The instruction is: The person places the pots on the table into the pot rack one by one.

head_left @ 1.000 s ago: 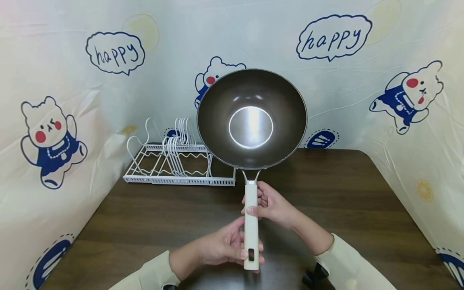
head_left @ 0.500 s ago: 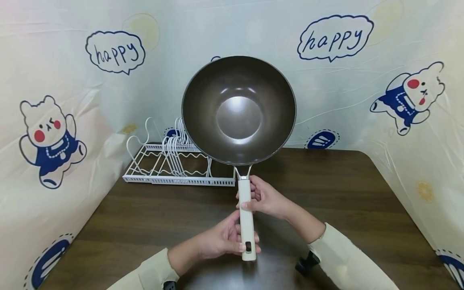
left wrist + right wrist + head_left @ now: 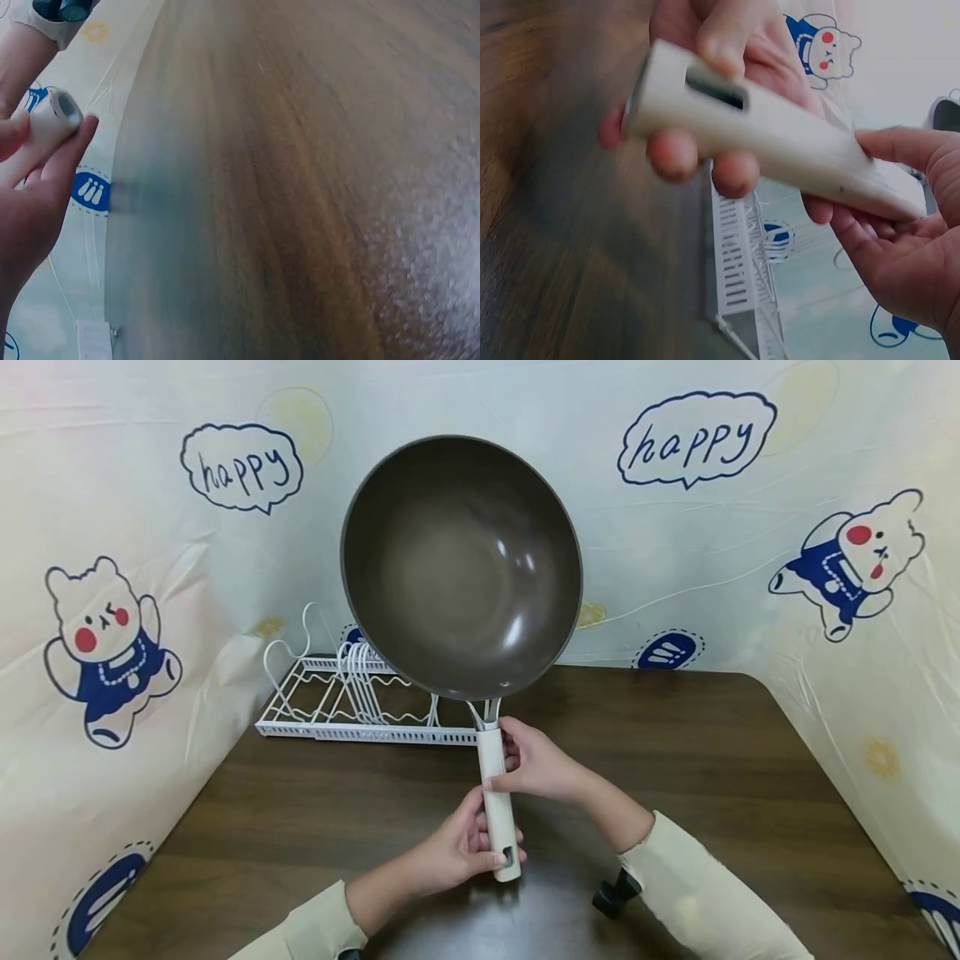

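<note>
A dark brown wok (image 3: 461,568) with a cream handle (image 3: 497,810) is held up above the table, its inside facing me. My left hand (image 3: 453,852) grips the handle near its lower end, by the hanging slot. Higher up, just below the metal fork, my right hand (image 3: 536,764) pinches the handle between thumb and fingers. In the right wrist view the handle (image 3: 780,139) lies across both hands. The left wrist view shows only the handle's end (image 3: 64,112) in the left hand (image 3: 37,202).
Behind and left of the wok, a white wire dish rack (image 3: 375,735) stands on the brown wooden table (image 3: 660,760); the wok hides part of it. A patterned cloth (image 3: 712,552) hangs around the table's back and sides.
The wok has risen and shifted left, tipping more upright to face me, and now covers more of the rack. Both hands have moved up and left with the handle.
</note>
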Demonstrator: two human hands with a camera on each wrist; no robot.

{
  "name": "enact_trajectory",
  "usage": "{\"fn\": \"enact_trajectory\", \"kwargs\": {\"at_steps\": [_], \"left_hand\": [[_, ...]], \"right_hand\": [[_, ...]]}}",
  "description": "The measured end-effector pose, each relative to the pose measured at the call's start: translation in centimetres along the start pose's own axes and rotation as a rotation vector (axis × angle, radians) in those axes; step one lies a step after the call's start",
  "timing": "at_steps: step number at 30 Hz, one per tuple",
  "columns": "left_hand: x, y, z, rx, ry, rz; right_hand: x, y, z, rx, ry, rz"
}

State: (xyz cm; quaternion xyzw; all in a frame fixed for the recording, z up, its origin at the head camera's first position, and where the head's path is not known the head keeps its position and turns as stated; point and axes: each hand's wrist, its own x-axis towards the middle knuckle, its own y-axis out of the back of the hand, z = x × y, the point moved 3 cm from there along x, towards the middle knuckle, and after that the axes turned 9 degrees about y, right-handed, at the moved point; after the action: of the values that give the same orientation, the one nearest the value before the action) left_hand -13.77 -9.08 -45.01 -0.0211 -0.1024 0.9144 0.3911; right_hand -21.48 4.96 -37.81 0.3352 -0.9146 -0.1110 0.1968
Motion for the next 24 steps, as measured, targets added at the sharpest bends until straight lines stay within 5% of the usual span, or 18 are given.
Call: {"fn": "enact_trajectory", "kwargs": {"at_steps": [8,24], "left_hand": [[0.2,1.0,-0.1,0.155,-0.035,0.187],[-0.3,2.0,1.2,0.264,-0.079,0.459]], "right_hand": [[1.7,-0.7,-0.3,-0.236,0.024,0.076],[4.1,-1.9,-1.7,-0.162,0.068,0.071]]}}
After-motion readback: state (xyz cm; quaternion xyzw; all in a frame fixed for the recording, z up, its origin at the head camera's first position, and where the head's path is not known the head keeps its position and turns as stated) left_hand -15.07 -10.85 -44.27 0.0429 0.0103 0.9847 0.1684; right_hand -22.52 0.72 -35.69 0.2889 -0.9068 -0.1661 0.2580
